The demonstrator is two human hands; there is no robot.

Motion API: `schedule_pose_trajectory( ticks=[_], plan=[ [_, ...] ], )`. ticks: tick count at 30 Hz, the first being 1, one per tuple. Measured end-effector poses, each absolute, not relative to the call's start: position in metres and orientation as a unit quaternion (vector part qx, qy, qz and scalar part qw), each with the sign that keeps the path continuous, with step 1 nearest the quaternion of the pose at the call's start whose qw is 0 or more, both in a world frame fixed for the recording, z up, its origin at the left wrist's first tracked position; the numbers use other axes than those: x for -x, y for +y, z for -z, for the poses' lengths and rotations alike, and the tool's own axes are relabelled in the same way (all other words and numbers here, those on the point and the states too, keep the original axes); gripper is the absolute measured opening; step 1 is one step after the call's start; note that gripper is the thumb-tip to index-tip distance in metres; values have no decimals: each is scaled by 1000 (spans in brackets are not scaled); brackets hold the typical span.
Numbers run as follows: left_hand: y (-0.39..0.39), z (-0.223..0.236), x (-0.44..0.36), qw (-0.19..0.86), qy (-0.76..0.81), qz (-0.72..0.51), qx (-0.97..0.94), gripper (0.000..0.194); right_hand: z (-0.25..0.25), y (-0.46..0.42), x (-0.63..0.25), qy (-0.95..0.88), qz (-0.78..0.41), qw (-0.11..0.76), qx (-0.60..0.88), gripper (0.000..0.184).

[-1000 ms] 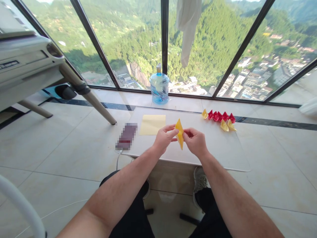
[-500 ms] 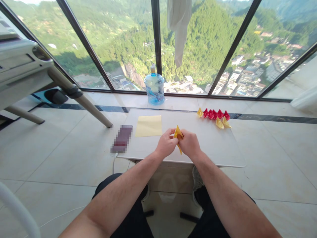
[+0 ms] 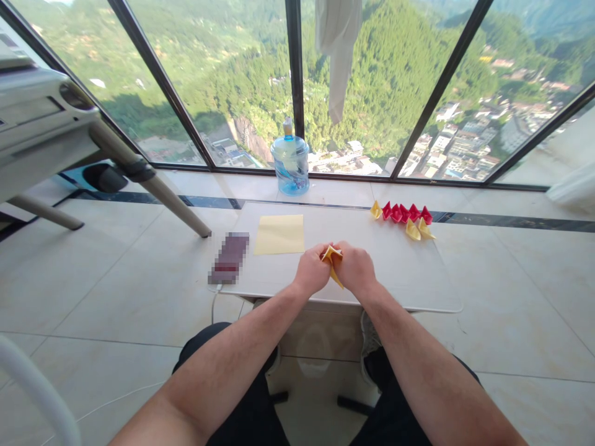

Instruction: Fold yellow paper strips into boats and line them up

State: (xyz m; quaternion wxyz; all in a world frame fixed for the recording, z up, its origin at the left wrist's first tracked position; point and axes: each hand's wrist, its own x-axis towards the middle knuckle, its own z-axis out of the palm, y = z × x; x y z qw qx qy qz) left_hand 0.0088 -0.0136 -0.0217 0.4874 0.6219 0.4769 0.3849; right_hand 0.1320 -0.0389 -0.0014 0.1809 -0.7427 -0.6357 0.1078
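Between the nearly closed left hand and right hand, the folded yellow paper is pinched above the bench; presumably light and easily creased, it is best held by doubled edges.

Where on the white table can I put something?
Bare tabletop lies right of the right hand, nearer than the folded papers, and beyond it, between those papers and the yellow sheet. It's crowded left, around that sheet and the blurred rectangle, and among the folded papers.
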Motion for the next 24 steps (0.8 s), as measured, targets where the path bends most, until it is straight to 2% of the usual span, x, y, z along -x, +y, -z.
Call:
schedule_pose_trajectory(
  ticks=[3, 11, 17, 20, 24],
  plan=[
    [-10, 24, -8, 529, 474, -400, -579, 45, 4, -38, -137, -632, -117, 218, 735, 23],
    [-8, 21, -4, 610, 431, -428, -509, 47, 10, -38, -143, -632, -191, 366, 655, 28],
    [-3, 11, 2, 648, 414, -461, -443, 49, 12, -36, -150, -586, -327, 464, 578, 56],
    [-1, 5, 4, 694, 384, -476, -381, 52, 10, -36, -152, -557, -408, 496, 527, 52],
    [-1, -4, 9, 737, 342, -477, -336, 46, 5, -35, -152, -525, -470, 528, 474, 45]
  ],
)
